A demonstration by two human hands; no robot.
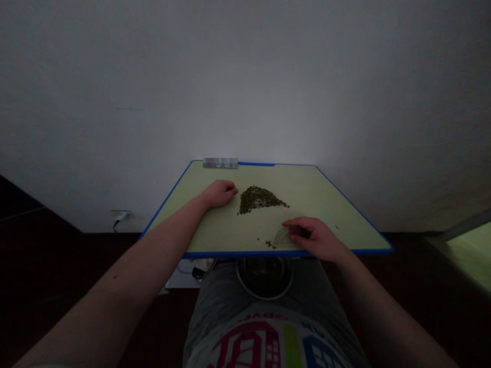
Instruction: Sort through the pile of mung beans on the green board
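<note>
A heap of small green beans [255, 198] lies spread on the pale tabletop, pointed toward the right. My left hand [221, 193] rests just left of it, fingers curled in; anything inside them is hidden. Near the front edge, my right hand [316, 237] has its fingers closed on a clear curved piece that looks like a protractor [283, 236], held low against the table. A few loose beans [269, 244] lie left of that piece by the edge. Below the edge, a round metal bowl [264, 295] sits on my lap, partly hidden by the table; its inside is dark.
The small table has a blue rim [356, 205] and stands against a grey wall [268, 76]. A metal clip or plate [220, 163] sits at its back left edge. A plug with a cord [121, 216] is in the wall at left. A dark speck [337, 227] lies at right.
</note>
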